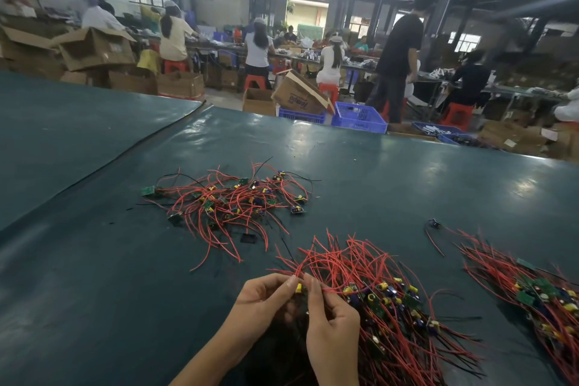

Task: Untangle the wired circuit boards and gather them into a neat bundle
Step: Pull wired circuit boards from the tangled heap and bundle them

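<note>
A tangled pile of small green circuit boards with red and black wires (232, 200) lies in the middle of the dark green table (407, 172). Close to me, a gathered bunch of boards (391, 301) fans its red wires up and to the left. A third bunch (545, 294) lies at the right edge. My left hand (263, 298) and my right hand (329, 320) meet at the near bunch's left side. Both pinch one small board with a yellow part (298, 287) between their fingertips, its red wires running off to the right.
A single loose board with wires (435, 226) lies between the near and right bunches. A seam in the table cover (125, 157) runs diagonally at the left. Beyond the far edge are blue crates (360, 117), cardboard boxes and several people working at benches.
</note>
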`<state>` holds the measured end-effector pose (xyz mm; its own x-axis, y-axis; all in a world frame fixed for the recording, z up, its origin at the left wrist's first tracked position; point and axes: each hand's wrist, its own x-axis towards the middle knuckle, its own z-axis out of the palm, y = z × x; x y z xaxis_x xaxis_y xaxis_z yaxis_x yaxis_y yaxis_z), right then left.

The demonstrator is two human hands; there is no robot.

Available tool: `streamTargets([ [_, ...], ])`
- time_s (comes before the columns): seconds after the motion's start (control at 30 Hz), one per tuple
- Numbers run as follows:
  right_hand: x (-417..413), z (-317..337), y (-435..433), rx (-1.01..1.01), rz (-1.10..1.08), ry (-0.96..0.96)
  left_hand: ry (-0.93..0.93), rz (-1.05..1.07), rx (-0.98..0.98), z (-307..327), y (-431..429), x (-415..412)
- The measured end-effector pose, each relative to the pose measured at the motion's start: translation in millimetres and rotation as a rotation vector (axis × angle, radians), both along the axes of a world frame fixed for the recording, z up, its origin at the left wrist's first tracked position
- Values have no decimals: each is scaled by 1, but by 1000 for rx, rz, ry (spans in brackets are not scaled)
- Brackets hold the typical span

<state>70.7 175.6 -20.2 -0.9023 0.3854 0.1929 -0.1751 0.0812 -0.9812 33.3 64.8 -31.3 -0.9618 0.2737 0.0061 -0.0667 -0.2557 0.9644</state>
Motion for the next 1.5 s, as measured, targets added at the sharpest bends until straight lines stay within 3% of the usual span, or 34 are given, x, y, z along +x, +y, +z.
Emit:
streamTargets([
  [0.2, -1, -2, 0, -29, 53, -13, 72, -4, -102, 8, 2, 4],
  [0.37, -7, 3, 10, -266, 36, -98, 133, 37, -137, 10, -2, 3],
  [0.47, -8, 10, 24, -469, 3, -84, 137, 63, -124, 15, -6, 0],
  [0.6, -10, 12, 33, -588, -10, -36, 140, 78, -88, 15, -9, -2],
  [0.73, -10, 8, 26, -541, -64, -35, 125, 83, -59, 11, -7, -1],
  [0.93, -2, -3, -6, -166, 67, -90, 158, 71, -117, 11, -3, 3],
  [1.0, -2, -4, -10, -134, 33, -80, 165, 59, -135, 10, -4, 3],
  [1.3, -7, 12, 26, -572, -199, -79, 133, 23, -128, 16, -10, -2],
  [1.5, -7, 15, 24, -593, -139, -1, 79, 109, -81, 13, -16, -4],
])
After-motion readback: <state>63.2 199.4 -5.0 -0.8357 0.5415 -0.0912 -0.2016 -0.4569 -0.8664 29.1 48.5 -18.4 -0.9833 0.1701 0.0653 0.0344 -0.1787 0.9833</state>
